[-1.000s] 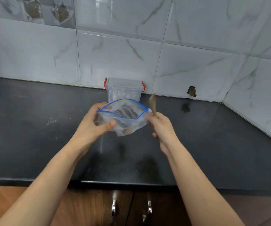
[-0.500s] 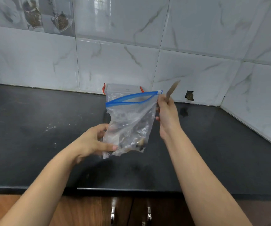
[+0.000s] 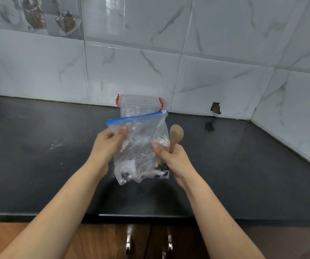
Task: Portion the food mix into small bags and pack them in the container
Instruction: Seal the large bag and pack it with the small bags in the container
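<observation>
nearest me are two wooden doors (image 3: 102,242) with metal handles (image 3: 128,242) under the desk's front edge, and my two bare forearms reaching out over that edge. above the middle of the desk (image 3: 38,165) i hold the bag (image 3: 139,146) upright in the air, clear of the surface. my left hand (image 3: 109,144) pinches its upper left side, thumb on the front film just under the blue zip strip. my right hand (image 3: 171,159) is clenched round the handle of a wooden spoon (image 3: 176,136), bowl pointing up, while its thumb presses the bag's right side, so that hand is doing two jobs at once.

i judge the bag hangs this way so the food (image 3: 161,168) drops to the bottom and the two sides can be pulled taut for sealing. the spoon looks parked in the palm, out of the way, rather than scooping.

the bag is clear, thin and crinkled, mostly slack. only a small heap of dark and pale pieces sits in its bottom corners. the zip strip runs tilted, higher at the right, and looks flat, though i cannot tell if it is fully pressed shut.

behind the bag, at the desk's back edge against the tiled wall (image 3: 225,71), stands the container (image 3: 139,105), clear with red clips, lid on, partly hidden by the bag. its contents are too blurred to read. a chipped hole (image 3: 215,108) shows in the tile near the back right corner.
</observation>
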{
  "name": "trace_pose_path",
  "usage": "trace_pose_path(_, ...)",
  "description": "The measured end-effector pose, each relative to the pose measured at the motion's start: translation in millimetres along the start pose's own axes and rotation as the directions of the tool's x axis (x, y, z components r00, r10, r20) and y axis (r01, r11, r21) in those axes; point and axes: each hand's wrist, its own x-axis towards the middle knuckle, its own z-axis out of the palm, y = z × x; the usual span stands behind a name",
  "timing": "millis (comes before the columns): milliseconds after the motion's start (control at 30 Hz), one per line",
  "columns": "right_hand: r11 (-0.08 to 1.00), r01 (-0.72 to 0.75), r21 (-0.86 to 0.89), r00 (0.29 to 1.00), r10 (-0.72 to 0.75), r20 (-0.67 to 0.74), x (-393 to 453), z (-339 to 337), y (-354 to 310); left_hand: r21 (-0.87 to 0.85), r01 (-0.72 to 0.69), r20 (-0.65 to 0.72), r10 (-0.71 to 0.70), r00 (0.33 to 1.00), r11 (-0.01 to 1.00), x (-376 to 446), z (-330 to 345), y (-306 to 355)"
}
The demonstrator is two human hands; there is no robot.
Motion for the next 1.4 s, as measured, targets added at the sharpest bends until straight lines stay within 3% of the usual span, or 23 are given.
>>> trace_pose_path(67,0.999,0.03,-0.045,0.999,-0.028,0.039,-1,-3,0,-0.071,-0.031,-0.182,0.018,0.983,0.997,8,2,2)
trace_pose_path(133,0.996,0.01,-0.09,0.998,-0.004,0.059,-2,-7,3,-0.128,0.0,-0.216,-0.028,0.976,0.992,17,1,6)
trace_pose_path(233,0.979,-0.098,-0.179,0.991,0.114,0.076,-5,-12,8,-0.231,0.171,-0.169,-0.212,0.963,0.958,24,-1,13)
trace_pose_path(333,0.925,-0.169,-0.341,0.977,0.203,0.067,-6,-15,10,-0.252,0.338,-0.02,-0.354,0.935,0.907,22,-2,6)
trace_pose_path(400,0.916,-0.136,-0.377,0.988,0.154,0.019,-6,-14,12,-0.145,0.31,-0.004,-0.314,0.949,0.94,17,-3,-6)
trace_pose_path(467,0.93,-0.111,-0.351,0.992,0.083,-0.094,-4,-13,14,0.089,0.238,-0.099,-0.229,0.968,0.967,6,-2,-14)
trace_pose_path(567,0.933,-0.158,-0.325,0.971,0.087,-0.223,-3,-13,17,0.48,0.08,-0.093,-0.039,0.995,0.874,-7,0,-28)
trace_pose_path(633,0.894,-0.193,-0.404,0.963,0.093,-0.254,-4,-12,15,0.588,0.032,0.004,-0.042,0.999,0.808,-10,0,-34)
trace_pose_path(700,0.802,-0.215,-0.558,0.953,0.048,-0.298,-6,-10,12,0.601,0.032,0.06,-0.085,0.995,0.798,-10,-1,-36)
trace_pose_path(800,0.544,-0.217,-0.811,0.866,-0.276,-0.418,-11,-4,8,0.439,0.125,0.091,-0.183,0.979,0.89,-8,-1,-32)
trace_pose_path(867,0.377,-0.025,-0.926,0.787,-0.564,-0.251,-11,4,4,0.312,0.182,0.148,-0.237,0.96,0.932,-9,1,-31)
trace_pose_path(900,0.291,0.113,-0.95,0.777,-0.621,-0.098,-7,7,4,0.256,0.208,0.195,-0.261,0.945,0.944,-10,2,-31)
trace_pose_path(933,0.266,0.251,-0.931,0.816,-0.575,0.056,-1,10,4,0.213,0.233,0.246,-0.282,0.927,0.949,-12,2,-31)
trace_pose_path(1000,0.436,0.352,-0.828,0.932,-0.24,0.27,12,13,10,0.145,0.301,0.322,-0.333,0.886,0.943,-12,1,-32)
trace_pose_path(1067,0.574,0.246,-0.781,0.941,0.052,0.335,20,13,22,0.157,0.337,0.366,-0.372,0.853,0.928,-9,-7,-35)
trace_pose_path(1167,0.582,0.216,-0.784,0.935,0.108,0.338,23,10,27,0.265,0.322,0.4,-0.407,0.821,0.909,-6,-21,-35)
trace_pose_path(1267,0.654,0.165,-0.738,0.928,0.15,0.341,27,8,25,0.486,0.237,0.416,-0.461,0.784,0.841,-6,-29,-21)
trace_pose_path(1333,0.807,0.071,-0.587,0.933,0.154,0.325,26,8,25,0.748,0.033,0.368,-0.455,0.811,0.663,-6,-29,-8)
trace_pose_path(1400,0.943,-0.017,-0.333,0.974,0.092,0.209,24,8,21,0.917,-0.21,0.301,-0.245,0.921,0.338,-9,-15,2)
